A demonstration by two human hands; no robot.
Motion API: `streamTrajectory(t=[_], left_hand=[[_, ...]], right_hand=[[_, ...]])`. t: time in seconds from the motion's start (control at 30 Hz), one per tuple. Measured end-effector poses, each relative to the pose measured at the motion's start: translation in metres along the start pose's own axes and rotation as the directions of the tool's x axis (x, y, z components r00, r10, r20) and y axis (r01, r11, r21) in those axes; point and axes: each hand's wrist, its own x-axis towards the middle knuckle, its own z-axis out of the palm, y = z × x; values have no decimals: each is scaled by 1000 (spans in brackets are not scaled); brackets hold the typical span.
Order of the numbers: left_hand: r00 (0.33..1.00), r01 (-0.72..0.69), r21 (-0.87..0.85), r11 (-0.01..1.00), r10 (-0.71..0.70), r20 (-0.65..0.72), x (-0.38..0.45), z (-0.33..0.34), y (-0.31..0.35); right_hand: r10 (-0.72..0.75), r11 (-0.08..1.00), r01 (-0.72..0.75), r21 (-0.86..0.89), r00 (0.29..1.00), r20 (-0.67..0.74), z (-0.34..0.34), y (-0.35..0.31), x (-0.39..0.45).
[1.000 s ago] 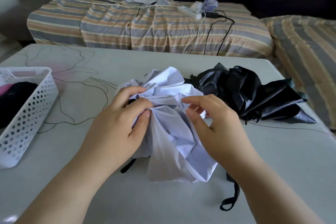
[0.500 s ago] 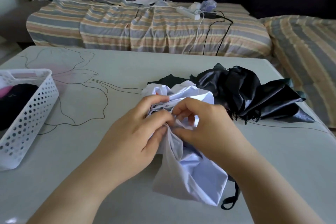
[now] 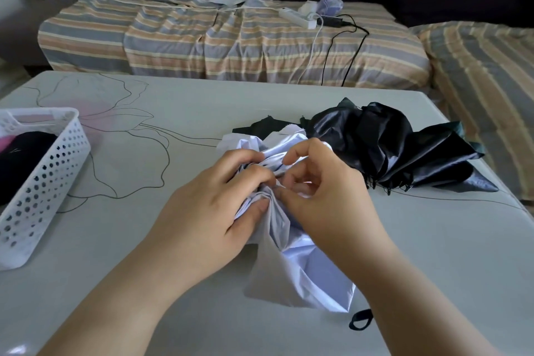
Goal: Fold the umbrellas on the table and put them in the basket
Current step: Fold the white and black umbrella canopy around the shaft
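Note:
A crumpled white umbrella (image 3: 300,272) lies in the middle of the grey table (image 3: 144,283), its black wrist strap (image 3: 359,319) showing at the near end. My left hand (image 3: 213,211) grips the gathered fabric from the left, thumb underneath. My right hand (image 3: 326,196) pinches folds of the same fabric from the right. A black umbrella (image 3: 390,147) lies loosely bunched just behind and to the right. The white perforated basket (image 3: 43,182) stands at the table's left edge, holding dark and pink items.
A sofa with a striped cover (image 3: 231,46) runs behind the table, carrying a white power strip (image 3: 297,19) and trailing cables (image 3: 346,52). A striped cushion (image 3: 485,89) sits to the right of the table.
Both hands have drawn closer together and gathered the white fabric into a tighter bundle. The umbrella's spread top has collapsed and shifted slightly right.

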Motion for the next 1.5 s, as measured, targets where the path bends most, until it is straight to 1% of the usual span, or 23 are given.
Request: streamTrajectory(t=[0.1,0.23,0.37,0.57,0.63,0.7,0.77,0.83,0.87,0.93,1.0,1.03,1.1,1.17,1.2,1.27,1.3,1.33,1.37,1.4,1.43,1.47,1.5], left_hand=[[1000,-3,38,999,2,7,0,0,0],[1000,15,-2,1000,-15,12,1,-2,0],[1000,25,-6,1000,-25,11,2,-2,-2],[999,27,77,997,-29,25,5,0,2],[999,27,95,995,-29,14,5,1,2],[998,56,98,994,-55,-9,6,1,0],[994,103,90,991,-100,-41,6,-1,-3],[985,159,79,984,-153,-73,6,-4,-7],[980,188,76,979,-182,-86,6,-5,-9],[968,241,71,968,-234,-92,6,-6,-12],[963,261,67,963,-255,-93,6,-6,-15],[961,267,60,962,-261,-95,5,-7,-17],[955,286,33,958,-282,-93,3,-8,-21],[960,269,38,962,-265,-96,2,-8,-21],[965,250,54,967,-244,-102,2,-7,-19],[969,233,67,970,-226,-104,2,-6,-17],[967,241,59,969,-234,-104,3,-5,-17],[964,250,52,967,-243,-106,3,-5,-17],[962,255,51,965,-249,-111,3,-5,-18],[961,259,54,964,-251,-117,2,-5,-19],[958,268,51,962,-260,-124,2,-6,-21],[951,287,40,957,-280,-130,1,-7,-22],[943,311,25,950,-305,-135,1,-8,-25]], right_hand=[[-1,999,0,-54,1000,-18,-1,-1,1],[12,999,-13,48,999,32,-3,-1,1],[48,996,-51,70,998,41,-4,2,-1],[79,994,-75,77,996,-46,4,8,-3],[18,1000,-19,-9,995,-101,4,8,-4],[-98,991,84,-102,986,-136,0,5,-7],[-176,978,164,-129,981,-84,-5,4,-12],[-165,975,177,-135,982,92,-8,4,-20],[-153,962,193,-191,967,205,-8,8,-23],[-163,877,304,-373,917,363,-7,21,-24],[-159,783,353,-513,910,383,-11,33,-17],[-191,714,381,-588,914,359,-15,40,-12],[-328,563,387,-730,916,232,-29,54,-4],[-409,511,326,-795,906,109,-49,70,5],[-390,542,278,-793,919,55,-55,75,7],[-265,710,135,-691,961,-84,-59,77,5],[-137,827,61,-559,986,-96,-58,76,4],[8,936,-30,-352,998,-62,-54,75,3],[150,982,-152,-111,988,-29,-49,74,1],[284,955,-281,93,958,-24,-44,74,0],[433,878,-420,230,901,-6,-41,73,0],[574,769,-555,317,818,41,-39,72,2],[666,659,-657,366,736,123,-37,72,2]])
